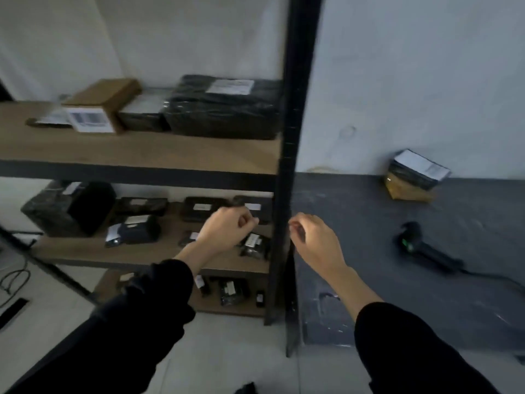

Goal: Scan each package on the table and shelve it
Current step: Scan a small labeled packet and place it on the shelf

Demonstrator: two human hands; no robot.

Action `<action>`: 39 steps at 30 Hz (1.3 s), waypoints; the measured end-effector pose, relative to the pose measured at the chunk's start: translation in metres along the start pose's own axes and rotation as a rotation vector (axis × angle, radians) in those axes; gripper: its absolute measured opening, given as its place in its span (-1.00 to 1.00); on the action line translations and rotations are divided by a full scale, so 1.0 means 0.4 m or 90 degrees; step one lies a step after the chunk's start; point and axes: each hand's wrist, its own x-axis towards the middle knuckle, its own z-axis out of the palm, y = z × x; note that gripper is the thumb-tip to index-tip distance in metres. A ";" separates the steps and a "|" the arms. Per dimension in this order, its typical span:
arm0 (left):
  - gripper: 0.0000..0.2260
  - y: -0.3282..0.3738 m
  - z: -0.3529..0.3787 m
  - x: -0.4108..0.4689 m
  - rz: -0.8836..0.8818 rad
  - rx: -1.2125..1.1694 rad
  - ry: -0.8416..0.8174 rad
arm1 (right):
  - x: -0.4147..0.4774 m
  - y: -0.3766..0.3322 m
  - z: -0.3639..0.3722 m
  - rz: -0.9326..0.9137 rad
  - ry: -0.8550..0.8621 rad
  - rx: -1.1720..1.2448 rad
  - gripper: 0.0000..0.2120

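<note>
Both hands are up in front of the shelving unit and neither one has anything in it. The left hand (227, 228) is curled into a loose fist at about 9 o'clock from the black upright post (295, 137), hanging in front of the middle shelf (85, 251). The right hand (315, 237) sits just on the other side of that post at 3 o'clock, fingers bent in and thumb tucked close, empty too. On the dark table (369, 251), the one package (414, 174) I can see is way out at 2 o'clock from the right hand, a stack with a white label on top, pushed up near the wall. The scanner (426, 245) lies on its side at 3 o'clock from the right hand, green light showing, cord trailing off to the edge. The top shelf (142, 149) has a brown box (99, 106) and a big black wrapped parcel (224, 106); the lower shelves hold a bunch of small dark parcels, kinda blurry.
</note>
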 end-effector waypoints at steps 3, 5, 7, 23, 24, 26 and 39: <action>-0.83 0.114 0.149 0.046 0.022 -0.087 -0.157 | -0.080 0.187 -0.064 0.186 -0.013 -0.039 -0.87; -0.86 0.184 0.250 0.085 0.010 -0.159 -0.235 | -0.117 0.304 -0.101 0.274 -0.016 -0.064 -0.85; -0.87 0.244 0.349 0.138 -0.015 -0.221 -0.270 | -0.137 0.415 -0.128 0.337 -0.016 -0.107 -0.79; -0.85 0.623 0.830 0.739 -0.233 -0.433 -0.124 | -0.024 1.025 -0.291 0.443 -0.257 -0.049 -0.59; -0.84 0.638 0.842 0.761 -0.245 -0.437 -0.117 | -0.011 1.039 -0.298 0.460 -0.233 -0.022 -0.63; -0.74 0.669 0.862 0.807 -0.259 -0.454 -0.094 | 0.009 1.069 -0.311 0.472 -0.155 -0.002 -0.72; -0.12 0.850 0.891 1.032 -0.563 -0.681 0.072 | 0.020 1.217 -0.431 0.366 -0.050 0.059 -0.76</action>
